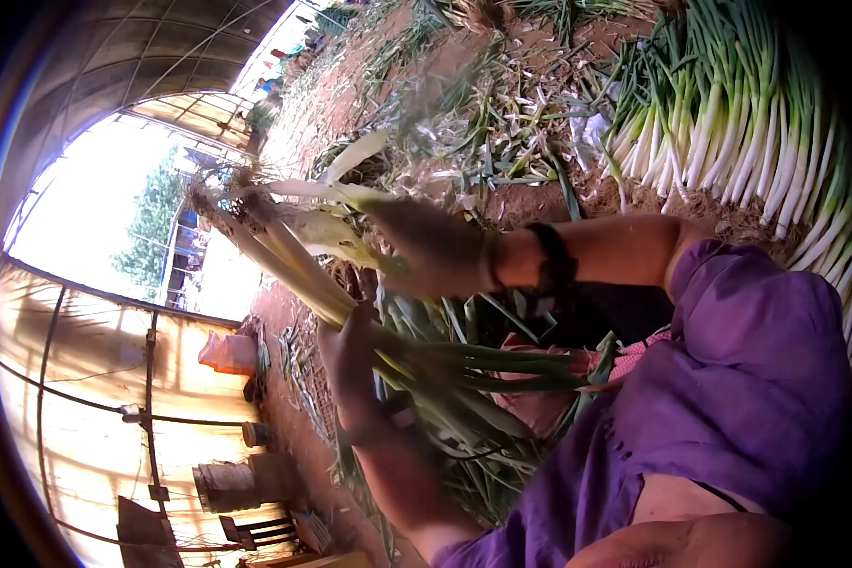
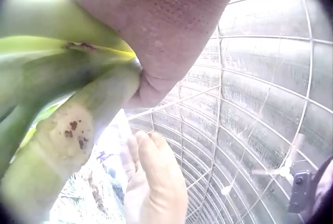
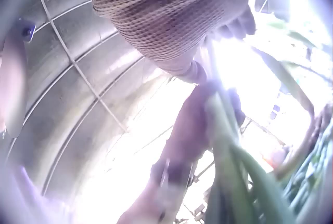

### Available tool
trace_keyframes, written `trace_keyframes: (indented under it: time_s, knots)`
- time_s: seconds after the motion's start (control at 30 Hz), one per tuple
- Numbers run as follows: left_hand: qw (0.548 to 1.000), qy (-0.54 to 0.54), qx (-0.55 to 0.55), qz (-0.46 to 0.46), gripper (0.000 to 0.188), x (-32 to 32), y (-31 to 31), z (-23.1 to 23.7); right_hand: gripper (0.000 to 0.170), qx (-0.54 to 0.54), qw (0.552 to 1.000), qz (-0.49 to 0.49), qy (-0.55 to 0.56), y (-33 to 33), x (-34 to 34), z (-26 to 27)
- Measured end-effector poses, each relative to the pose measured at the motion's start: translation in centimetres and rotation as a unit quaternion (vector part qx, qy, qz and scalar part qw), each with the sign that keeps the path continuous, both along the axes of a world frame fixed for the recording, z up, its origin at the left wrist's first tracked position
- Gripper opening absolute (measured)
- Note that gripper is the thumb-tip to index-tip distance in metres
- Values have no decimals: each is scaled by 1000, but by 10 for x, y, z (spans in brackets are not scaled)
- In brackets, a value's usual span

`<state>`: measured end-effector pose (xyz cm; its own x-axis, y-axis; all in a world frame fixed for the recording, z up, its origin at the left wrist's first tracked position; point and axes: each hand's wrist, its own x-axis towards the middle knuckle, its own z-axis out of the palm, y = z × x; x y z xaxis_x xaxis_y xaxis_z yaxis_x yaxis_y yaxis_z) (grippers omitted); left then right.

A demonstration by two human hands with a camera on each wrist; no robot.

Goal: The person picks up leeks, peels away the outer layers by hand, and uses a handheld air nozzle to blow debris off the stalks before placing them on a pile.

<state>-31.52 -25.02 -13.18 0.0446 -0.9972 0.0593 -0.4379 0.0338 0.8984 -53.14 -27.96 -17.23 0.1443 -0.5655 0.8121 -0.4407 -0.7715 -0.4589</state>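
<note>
My left hand (image 1: 350,355) is wrapped around a few green onions (image 1: 298,270), their rooty ends pointing up and away and their green leaves trailing toward my body. In the left wrist view, the gloved fingers press around thick green stalks (image 2: 67,130) close to the camera. My right hand (image 1: 431,246), in a mesh-textured glove (image 3: 171,21), is blurred beside the white stems. Pale outer leaves (image 1: 336,194) stick out from its fingers, which curl around them. The right wrist view shows my left hand (image 3: 195,117) gripping the stalks just below my right.
Cleaned green onions (image 1: 729,123) lie in a thick row on the ground. Leaf scraps (image 1: 502,142) litter the soil, and more leafy green onions (image 1: 464,417) lie by my lap. An orange-red bag (image 1: 227,352) and a bucket (image 1: 227,486) stand along the bright wall.
</note>
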Motion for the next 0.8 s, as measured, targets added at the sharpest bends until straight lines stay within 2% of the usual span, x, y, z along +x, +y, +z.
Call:
trace_keyframes:
  time_s: [0.03,0.07,0.1,0.13,0.17,0.2,0.27,0.3,0.33,0.37,0.43,0.47,0.5,0.53,0.63,0.7,0.73,0.77,0.8]
  knots:
    - [999,27,-4,-26,31,-7,5,-1,92,-74,994,-83,-6,-30,0,-8]
    - [997,54,-8,-51,32,-21,15,-3,99,-75,984,-160,18,-38,-3,1]
    - [994,79,-14,-77,34,-35,23,-4,98,-84,978,-189,7,-54,0,9]
    - [994,59,-4,-97,36,-47,29,-7,97,-95,971,-217,-5,-75,7,15]
    - [994,27,20,-103,37,-61,36,-6,91,-60,980,-187,-17,-87,3,23]
    - [991,39,-2,-127,36,-66,34,-20,85,-25,987,-158,-30,-95,-2,35]
    - [988,53,-20,-145,35,-71,30,-40,64,138,989,23,-55,-113,-26,56]
    - [988,56,-17,-140,35,-72,30,-43,34,94,995,-23,-27,-152,-33,51]
    - [989,59,-14,-134,34,-72,31,-46,27,85,993,-85,-2,-144,-52,64]
    - [988,67,-1,-140,34,-70,32,-50,28,105,987,-95,-79,-145,-73,74]
    - [985,82,27,-152,33,-62,37,-59,27,137,950,-274,59,-198,-137,96]
    - [985,80,36,-145,36,-63,42,-65,24,191,946,-88,-246,-213,-172,98]
    - [986,80,46,-139,40,-64,48,-72,34,265,893,-14,-364,-253,-212,104]
    - [985,89,56,-139,40,-58,44,-89,32,280,892,-34,-354,-263,-233,103]
    - [990,75,49,-106,40,-51,27,-107,28,237,963,-111,-57,-233,-226,101]
    - [991,72,15,-109,40,-57,21,-109,28,182,975,-62,112,-182,-181,101]
    - [993,53,11,-106,40,-60,20,-107,28,174,972,-21,158,-153,-155,102]
    - [994,34,7,-102,41,-66,19,-107,29,206,964,20,169,-126,-131,104]
    - [995,-44,-35,-87,46,-70,13,-115,30,248,952,57,172,-99,-107,104]
